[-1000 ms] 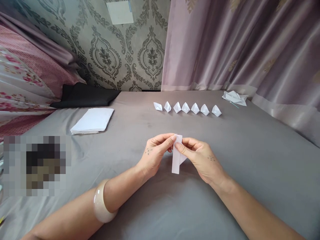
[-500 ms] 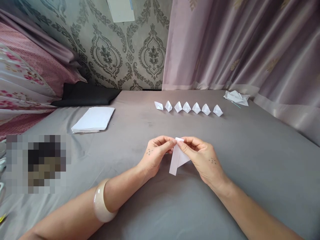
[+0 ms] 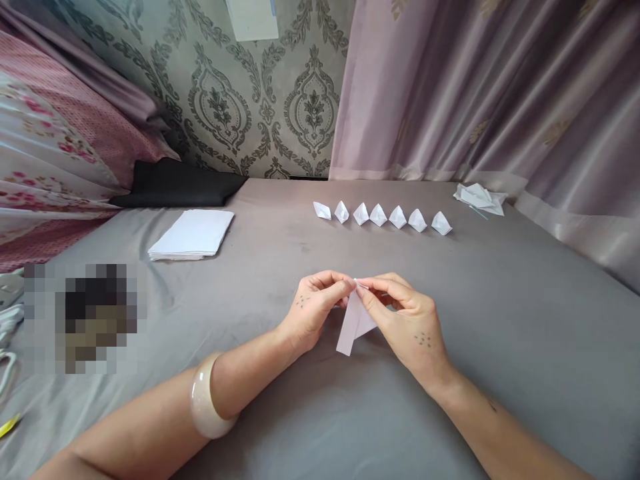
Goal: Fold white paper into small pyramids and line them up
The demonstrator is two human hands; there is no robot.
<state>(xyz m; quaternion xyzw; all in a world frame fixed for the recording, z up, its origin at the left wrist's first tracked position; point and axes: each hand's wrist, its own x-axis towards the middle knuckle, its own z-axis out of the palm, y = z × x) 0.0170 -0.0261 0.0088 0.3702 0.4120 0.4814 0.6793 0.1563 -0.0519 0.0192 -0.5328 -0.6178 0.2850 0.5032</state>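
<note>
A partly folded sheet of white paper (image 3: 354, 323) hangs between my hands, a long flat strip on its left and a triangular flap on its right. My left hand (image 3: 320, 307) pinches its top edge between thumb and fingers. On the other side of that edge, my right hand (image 3: 403, 317) is closed on the paper too, its thumb pressed near the top fold. The thumbs almost meet there, and the fingers behind the sheet are partly hidden. Beyond my hands stands a row of several small folded paper boats (image 3: 379, 215).
A stack of white paper (image 3: 193, 235) lies at the left, near a dark folded cloth (image 3: 180, 183). Loose folded papers (image 3: 480, 198) rest at the far right by the curtain (image 3: 425, 87). White cables (image 3: 10, 327) and a yellow object (image 3: 10, 425) are at the left edge.
The paper's top edge has been bent over between my thumbs, and the strip's lower end has swung left. My right hand has turned slightly; the whole view has shifted a little.
</note>
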